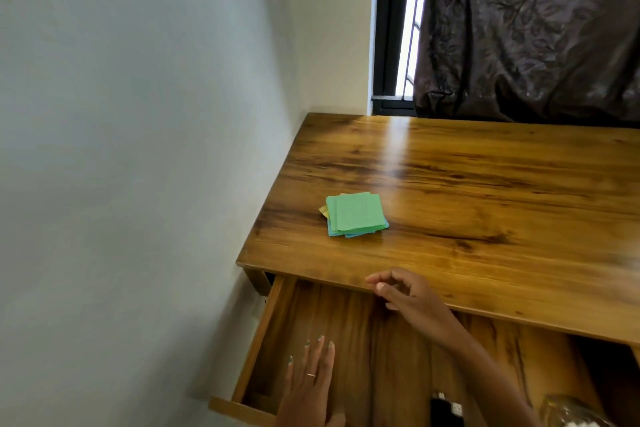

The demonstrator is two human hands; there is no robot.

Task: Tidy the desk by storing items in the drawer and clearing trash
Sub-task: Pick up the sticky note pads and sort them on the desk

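Reaching for the notes (356, 215) with my right hand (401, 295) over the open drawer (263, 333).

My right hand is above the front edge of the desk (485, 201), fingers loosely curled and holding nothing, and it is not yet at the notes. My left hand (308, 388) lies flat with straight fingers at the drawer front, also holding nothing. The notes sit in a loose pile near the left edge of the desk, green on top, blue and yellow under, not squared. I think the risk is here: if I pinch only the top sheets, the lower ones can stay behind or slide off the left edge beside the wall (138, 149). Some dark things (446, 409) already lie in the drawer near me, so dropped notes may land on them.
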